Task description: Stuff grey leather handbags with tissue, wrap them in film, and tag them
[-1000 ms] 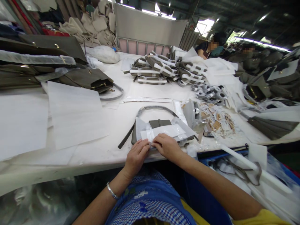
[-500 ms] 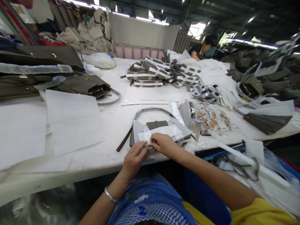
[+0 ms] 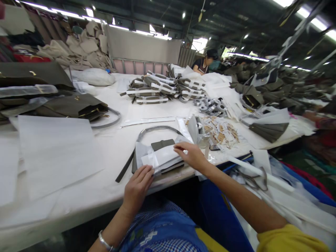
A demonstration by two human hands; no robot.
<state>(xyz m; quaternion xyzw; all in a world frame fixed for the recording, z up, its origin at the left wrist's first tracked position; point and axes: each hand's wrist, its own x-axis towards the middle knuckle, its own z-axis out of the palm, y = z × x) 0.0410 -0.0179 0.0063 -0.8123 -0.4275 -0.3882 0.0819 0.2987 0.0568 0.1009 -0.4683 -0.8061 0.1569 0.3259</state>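
An olive-grey strap bundle wrapped in white paper lies at the near edge of the white table. A grey curved strap loops behind it. My left hand rests on the bundle's near left corner, fingers curled and pressed on the paper. On the right end of the paper lies my right hand, its fingers spread flat.
White paper sheets cover the left of the table. Olive bags lie far left, a pile of wrapped straps at the back, small tags and rings to the right. A co-worker sits across. A blue bin stands at right.
The camera has turned right and up. My right hand has slid right along the wrapped bundle, away from my left hand, which stays at the near left corner.
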